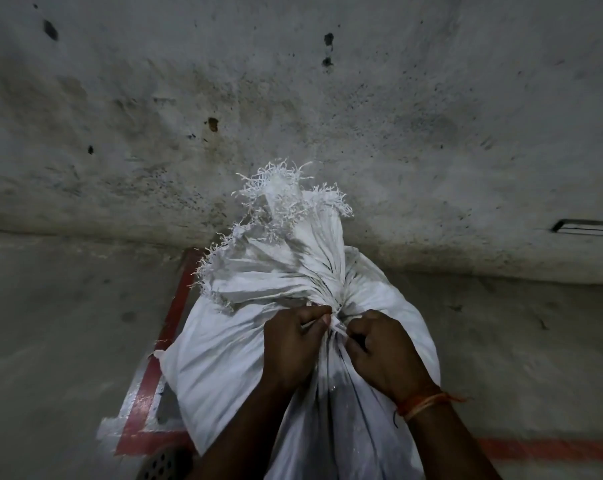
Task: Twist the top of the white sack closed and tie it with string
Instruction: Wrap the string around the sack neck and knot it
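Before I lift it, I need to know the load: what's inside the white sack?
Its contents are hidden. The white sack bulges, its neck gathered under the left hand and right hand, frayed top above.

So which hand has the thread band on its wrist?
The right hand: an orange thread band circles its wrist. The left hand has a bare wrist.

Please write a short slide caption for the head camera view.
Both hands, left and right, pinch string at the gathered neck of a white sack.
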The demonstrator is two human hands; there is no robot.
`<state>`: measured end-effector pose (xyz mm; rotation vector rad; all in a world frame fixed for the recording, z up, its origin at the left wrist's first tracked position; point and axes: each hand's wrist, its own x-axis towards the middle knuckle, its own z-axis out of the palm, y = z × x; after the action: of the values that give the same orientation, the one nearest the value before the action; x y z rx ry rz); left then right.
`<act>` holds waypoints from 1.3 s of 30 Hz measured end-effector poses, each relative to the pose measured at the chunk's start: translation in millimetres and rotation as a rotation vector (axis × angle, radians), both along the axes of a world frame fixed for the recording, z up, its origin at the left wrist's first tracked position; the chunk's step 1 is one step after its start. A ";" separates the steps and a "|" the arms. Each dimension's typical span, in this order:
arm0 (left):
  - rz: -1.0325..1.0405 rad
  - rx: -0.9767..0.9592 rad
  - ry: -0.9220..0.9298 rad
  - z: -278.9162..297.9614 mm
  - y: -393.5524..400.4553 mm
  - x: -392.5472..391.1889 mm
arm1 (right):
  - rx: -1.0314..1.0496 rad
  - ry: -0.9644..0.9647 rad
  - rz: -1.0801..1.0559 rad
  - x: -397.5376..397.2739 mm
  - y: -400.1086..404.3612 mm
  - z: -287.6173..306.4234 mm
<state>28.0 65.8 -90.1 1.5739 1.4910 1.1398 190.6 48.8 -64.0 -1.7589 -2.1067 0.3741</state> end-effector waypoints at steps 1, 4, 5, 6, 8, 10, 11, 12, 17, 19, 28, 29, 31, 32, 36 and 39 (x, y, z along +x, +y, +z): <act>-0.002 -0.003 0.006 0.5 0.0 -0.7 | -0.002 0.014 -0.010 0.0 0.0 -0.2; -0.002 -0.012 0.005 2.1 0.3 -3.0 | -0.006 0.095 -0.021 0.8 -0.8 1.5; -0.006 -0.016 -0.006 2.2 0.4 -3.3 | 0.002 0.127 -0.020 0.9 -1.2 2.6; -0.013 -0.021 -0.019 2.5 0.2 -3.0 | 0.015 0.159 -0.019 0.8 -1.3 3.8; -0.023 -0.030 -0.045 2.9 -0.6 -2.0 | 0.038 0.187 -0.025 0.1 -0.9 4.5; -0.026 -0.030 -0.052 2.1 -0.7 -1.2 | 0.049 0.177 -0.028 -0.6 0.2 2.7; -0.024 -0.033 -0.053 2.3 -0.7 -1.1 | 0.052 0.173 -0.027 -0.4 0.9 1.6; -0.021 -0.039 -0.059 2.3 -0.5 -1.4 | 0.052 0.174 -0.027 0.1 1.6 0.7; -0.018 -0.048 -0.066 3.8 -0.1 -1.8 | 0.068 0.196 -0.025 1.4 1.9 0.5; -0.019 -0.048 -0.059 4.7 -0.9 -1.5 | 0.059 0.184 -0.025 2.4 2.0 -1.3; -0.019 -0.071 -0.073 10.3 -0.9 -4.0 | 0.066 0.205 -0.082 -6.5 -0.1 -1.8; -0.019 -0.071 -0.078 11.0 -1.3 -3.9 | 0.057 0.263 -0.115 -9.0 -1.6 -1.2; -0.027 -0.070 -0.098 11.9 -2.3 -4.0 | 0.045 0.365 -0.181 -14.2 -4.4 -1.8; -0.030 -0.069 -0.112 12.2 -2.5 -4.6 | 0.044 0.398 -0.205 -15.8 -4.9 -1.7; -0.031 -0.065 -0.102 10.1 1.0 -10.1 | -0.114 0.562 -0.105 -6.3 -4.3 4.6; -0.015 -0.075 -0.123 9.6 1.7 -12.3 | -0.092 0.552 -0.073 3.1 -3.3 5.0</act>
<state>15.7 67.5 -80.5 1.4360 1.4230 1.1378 193.7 45.6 -59.0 -1.5451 -1.6497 0.8382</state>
